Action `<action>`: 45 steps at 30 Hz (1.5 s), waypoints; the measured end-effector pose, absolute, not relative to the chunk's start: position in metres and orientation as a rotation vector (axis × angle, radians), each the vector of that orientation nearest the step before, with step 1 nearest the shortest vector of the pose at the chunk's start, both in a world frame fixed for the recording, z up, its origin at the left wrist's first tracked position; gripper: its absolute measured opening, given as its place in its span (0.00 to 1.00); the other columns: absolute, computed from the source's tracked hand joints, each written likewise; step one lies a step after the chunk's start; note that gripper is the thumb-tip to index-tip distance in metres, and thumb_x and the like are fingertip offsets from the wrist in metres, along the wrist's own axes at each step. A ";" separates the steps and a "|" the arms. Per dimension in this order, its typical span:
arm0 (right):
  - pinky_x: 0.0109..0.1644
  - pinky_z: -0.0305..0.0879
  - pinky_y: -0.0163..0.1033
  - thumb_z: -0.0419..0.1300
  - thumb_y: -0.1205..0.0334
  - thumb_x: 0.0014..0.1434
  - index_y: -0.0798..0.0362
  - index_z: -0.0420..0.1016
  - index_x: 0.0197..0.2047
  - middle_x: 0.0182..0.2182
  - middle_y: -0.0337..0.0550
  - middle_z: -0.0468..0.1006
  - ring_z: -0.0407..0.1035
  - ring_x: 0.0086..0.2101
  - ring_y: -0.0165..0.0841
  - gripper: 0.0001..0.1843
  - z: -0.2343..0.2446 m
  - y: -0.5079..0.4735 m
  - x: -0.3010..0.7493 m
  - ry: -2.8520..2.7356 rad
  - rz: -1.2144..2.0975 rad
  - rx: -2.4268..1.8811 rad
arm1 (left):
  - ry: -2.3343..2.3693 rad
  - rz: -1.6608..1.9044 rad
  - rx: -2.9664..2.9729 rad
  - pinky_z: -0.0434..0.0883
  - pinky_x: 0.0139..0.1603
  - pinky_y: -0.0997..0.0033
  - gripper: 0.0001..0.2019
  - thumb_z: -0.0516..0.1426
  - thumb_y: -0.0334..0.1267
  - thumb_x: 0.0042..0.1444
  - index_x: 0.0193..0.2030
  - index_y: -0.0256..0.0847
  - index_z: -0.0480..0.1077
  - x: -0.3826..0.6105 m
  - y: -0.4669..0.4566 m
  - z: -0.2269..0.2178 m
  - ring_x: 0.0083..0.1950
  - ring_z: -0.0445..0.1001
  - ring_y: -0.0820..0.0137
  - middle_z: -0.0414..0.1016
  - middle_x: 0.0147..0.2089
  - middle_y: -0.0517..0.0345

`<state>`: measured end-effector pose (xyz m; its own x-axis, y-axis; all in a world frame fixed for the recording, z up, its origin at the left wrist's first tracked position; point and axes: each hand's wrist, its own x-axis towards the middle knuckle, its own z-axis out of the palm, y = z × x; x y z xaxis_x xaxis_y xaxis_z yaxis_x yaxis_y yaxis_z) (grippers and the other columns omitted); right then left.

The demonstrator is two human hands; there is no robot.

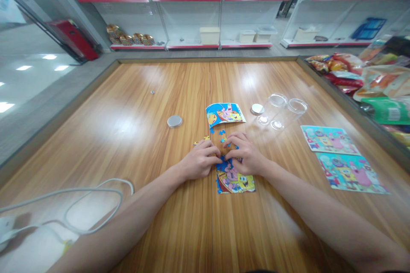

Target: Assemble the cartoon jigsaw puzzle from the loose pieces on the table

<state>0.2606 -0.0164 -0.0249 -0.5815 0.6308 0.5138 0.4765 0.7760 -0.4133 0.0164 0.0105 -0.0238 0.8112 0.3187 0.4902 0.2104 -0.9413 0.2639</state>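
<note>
A partly built cartoon jigsaw puzzle (pixel 235 181) lies on the wooden table (pixel 144 136) just in front of me. My left hand (pixel 200 160) and my right hand (pixel 245 153) meet at its upper edge, fingers curled and pinched together on small pieces there. What the fingertips hold is too small to name. A few loose blue and yellow puzzle pieces (pixel 222 135) lie just beyond my hands. Farther back rests a puzzle reference picture (pixel 225 114).
Two clear plastic jars (pixel 282 111) lie on their sides at the right, with a silver lid (pixel 257 108) beside them and another silver lid (pixel 174 121) at the left. Two finished cartoon puzzles (pixel 341 158) lie right. White cable (pixel 80 209) at near left. Snack bags (pixel 368 76) line the right edge.
</note>
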 end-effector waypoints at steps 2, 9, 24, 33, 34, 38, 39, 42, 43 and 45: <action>0.57 0.59 0.58 0.60 0.76 0.47 0.48 0.80 0.34 0.46 0.45 0.74 0.64 0.52 0.47 0.15 -0.023 -0.017 0.260 -2.294 0.304 -0.817 | 0.390 0.813 2.788 0.67 0.45 0.61 0.14 0.53 0.22 0.58 0.42 0.41 0.77 0.017 0.010 -0.023 0.43 0.68 0.64 0.80 0.44 0.53; 0.55 0.62 0.55 0.57 0.77 0.46 0.50 0.77 0.45 0.45 0.47 0.73 0.66 0.48 0.44 0.24 -0.016 -0.019 0.260 -2.213 0.312 -0.890 | 0.365 0.827 2.755 0.68 0.44 0.61 0.15 0.52 0.20 0.55 0.42 0.39 0.76 0.017 0.011 -0.024 0.43 0.67 0.64 0.81 0.45 0.54; 0.52 0.59 0.51 0.57 0.78 0.49 0.50 0.80 0.34 0.40 0.45 0.75 0.65 0.45 0.41 0.16 -0.019 -0.016 0.260 -2.200 0.241 -0.937 | 0.593 0.953 2.766 0.64 0.41 0.63 0.14 0.53 0.23 0.57 0.34 0.42 0.78 0.012 0.012 -0.022 0.41 0.64 0.65 0.70 0.38 0.51; 0.44 0.53 0.46 0.56 0.78 0.52 0.51 0.79 0.27 0.25 0.39 0.74 0.63 0.31 0.33 0.15 -0.029 -0.013 0.262 -2.306 0.264 -0.896 | 0.336 0.737 2.834 0.60 0.39 0.62 0.14 0.55 0.24 0.55 0.36 0.46 0.79 0.011 0.012 -0.026 0.38 0.63 0.66 0.71 0.33 0.55; 0.44 0.53 0.46 0.56 0.78 0.52 0.51 0.78 0.26 0.25 0.39 0.74 0.63 0.31 0.33 0.15 -0.029 -0.012 0.263 -2.309 0.270 -0.891 | 0.333 0.735 2.832 0.60 0.39 0.63 0.14 0.55 0.24 0.55 0.36 0.46 0.79 0.011 0.012 -0.027 0.38 0.63 0.66 0.71 0.33 0.55; 0.44 0.53 0.45 0.56 0.78 0.51 0.51 0.76 0.24 0.24 0.38 0.74 0.64 0.31 0.33 0.14 -0.030 -0.012 0.263 -2.321 0.283 -0.877 | 0.331 0.723 2.831 0.60 0.39 0.62 0.14 0.55 0.23 0.54 0.35 0.46 0.78 0.010 0.014 -0.028 0.38 0.62 0.66 0.72 0.33 0.55; 0.44 0.53 0.45 0.56 0.78 0.51 0.52 0.76 0.24 0.24 0.38 0.74 0.64 0.31 0.33 0.14 -0.030 -0.012 0.263 -2.323 0.286 -0.874 | 0.332 0.720 2.831 0.60 0.39 0.62 0.14 0.55 0.23 0.54 0.34 0.45 0.78 0.010 0.014 -0.028 0.38 0.62 0.66 0.72 0.33 0.55; 0.44 0.53 0.45 0.56 0.78 0.51 0.52 0.76 0.24 0.24 0.38 0.74 0.65 0.31 0.33 0.14 -0.031 -0.011 0.263 -2.327 0.292 -0.861 | 0.332 0.704 2.835 0.60 0.40 0.62 0.13 0.55 0.23 0.54 0.31 0.44 0.77 0.011 0.014 -0.027 0.38 0.62 0.66 0.71 0.32 0.55; 0.44 0.53 0.45 0.56 0.78 0.51 0.52 0.76 0.24 0.24 0.38 0.74 0.65 0.31 0.33 0.14 -0.031 -0.011 0.263 -2.329 0.294 -0.856 | 0.333 0.700 2.836 0.60 0.40 0.62 0.12 0.55 0.23 0.54 0.30 0.44 0.77 0.011 0.014 -0.026 0.38 0.62 0.66 0.71 0.32 0.55; 0.43 0.52 0.45 0.56 0.78 0.51 0.52 0.76 0.23 0.23 0.38 0.74 0.65 0.31 0.33 0.14 -0.031 -0.011 0.263 -2.332 0.296 -0.846 | 0.333 0.694 2.839 0.60 0.40 0.62 0.12 0.55 0.23 0.55 0.29 0.43 0.76 0.011 0.014 -0.026 0.39 0.62 0.66 0.70 0.31 0.56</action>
<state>0.2633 -0.0110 -0.0307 -0.5937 0.6403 0.4874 0.4980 0.7681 -0.4025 0.0105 0.0139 -0.0258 0.8644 0.2630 0.4285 0.1693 -0.9548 0.2445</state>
